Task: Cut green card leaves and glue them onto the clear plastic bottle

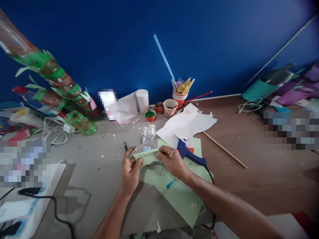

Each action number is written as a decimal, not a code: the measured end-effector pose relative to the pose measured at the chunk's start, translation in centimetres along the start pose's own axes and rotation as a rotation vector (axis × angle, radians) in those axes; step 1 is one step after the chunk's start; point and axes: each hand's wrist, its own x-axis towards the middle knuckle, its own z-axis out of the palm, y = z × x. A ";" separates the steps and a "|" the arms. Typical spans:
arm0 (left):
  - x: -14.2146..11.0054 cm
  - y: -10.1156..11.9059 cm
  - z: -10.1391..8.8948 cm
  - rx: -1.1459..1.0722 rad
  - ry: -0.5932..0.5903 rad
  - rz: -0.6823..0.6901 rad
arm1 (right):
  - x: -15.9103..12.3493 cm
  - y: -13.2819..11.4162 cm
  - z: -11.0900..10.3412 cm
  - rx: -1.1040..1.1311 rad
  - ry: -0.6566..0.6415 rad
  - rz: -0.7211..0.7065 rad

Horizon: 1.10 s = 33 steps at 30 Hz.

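Both my hands hold a small strip of light green paper [147,156] between them, low over the floor. My left hand [130,171] pinches its left end with paint-stained fingers. My right hand [172,161] grips its right end with fingers closed. Under them lies a larger light green paper sheet [178,194]. A blue glue gun [189,153] rests just right of my right hand, its black cord trailing toward me. A clear plastic bottle [148,135] stands just beyond the strip.
White torn paper [186,124], a thin wooden stick [224,149], paint cups [170,107], a cup of tools [179,94] and a paper roll [142,100] sit near the blue wall. A painted bottle structure [54,86] leans at left. Cables [52,132] lie at left.
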 end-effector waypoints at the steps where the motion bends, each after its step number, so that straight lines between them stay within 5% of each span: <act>1: 0.0 0.0 0.0 -0.008 0.000 -0.001 | 0.0 0.0 0.0 0.003 0.009 -0.002; 18: 0.0 0.7 0.1 0.069 0.035 -0.061 | 0.0 0.2 0.1 0.076 -0.048 0.045; 33: 0.0 -0.3 -0.5 -0.003 -0.068 -0.072 | 0.2 -0.2 0.0 0.117 0.038 0.109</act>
